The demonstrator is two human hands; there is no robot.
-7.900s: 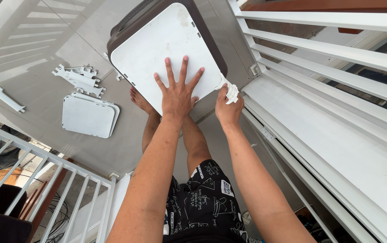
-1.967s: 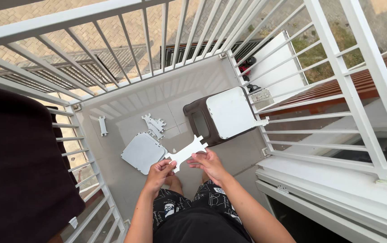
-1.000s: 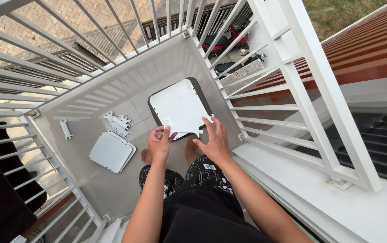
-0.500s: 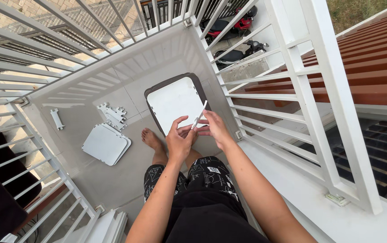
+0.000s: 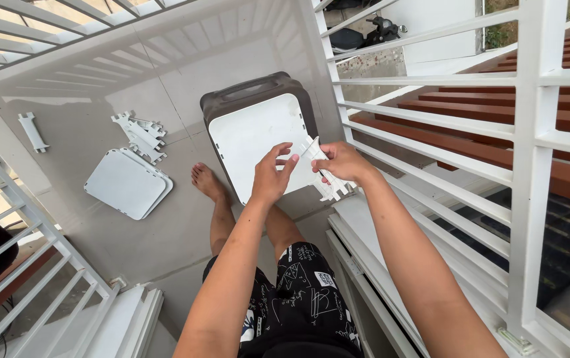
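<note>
My right hand (image 5: pixel 340 162) grips a flat white plastic connector piece (image 5: pixel 325 174) with notched ends, held edge-on above the floor. My left hand (image 5: pixel 273 174) hovers just left of it, fingers spread, fingertips close to the piece's upper end. Below both hands stands a dark brown box (image 5: pixel 248 93) with a white rounded panel (image 5: pixel 258 136) on its face. My bare foot (image 5: pixel 205 182) rests on the grey floor beside the box.
A stack of white rounded panels (image 5: pixel 126 183) lies on the floor at left, with several white connector pieces (image 5: pixel 140 132) behind it and one white bracket (image 5: pixel 32 130) further left. White railings (image 5: pixel 431 126) enclose the balcony; white slatted boards (image 5: pixel 109 325) lie at lower left.
My view has dipped closer to the box. My left hand has come off the connector piece and opened; my right hand still holds it, now tilted downward to the right.
</note>
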